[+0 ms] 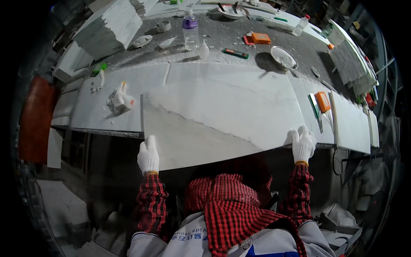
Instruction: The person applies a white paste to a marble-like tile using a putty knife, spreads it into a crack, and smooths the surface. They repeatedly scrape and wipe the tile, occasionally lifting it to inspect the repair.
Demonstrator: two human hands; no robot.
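Note:
A large white marble slab (222, 107) with a grey vein lies in front of me, its near edge jutting out past the worktable. My left hand (148, 155), in a white knit glove, grips the slab's near left corner. At the near right corner my right hand (303, 143), gloved the same way, closes on the slab's edge. Both thumbs or fingers rest at the rim; the fingers underneath are hidden. Paler slabs (115, 81) lie flat beneath and to the left of the marble slab.
Stacks of white slabs stand at the back left (107, 32) and the right (353, 64). On the dusty table are a clear bottle (190, 32), a small squeeze bottle (204, 50), a bowl (283, 58), an orange box (260, 38) and crumpled white gloves (120, 100). Another orange box (322, 102) lies right.

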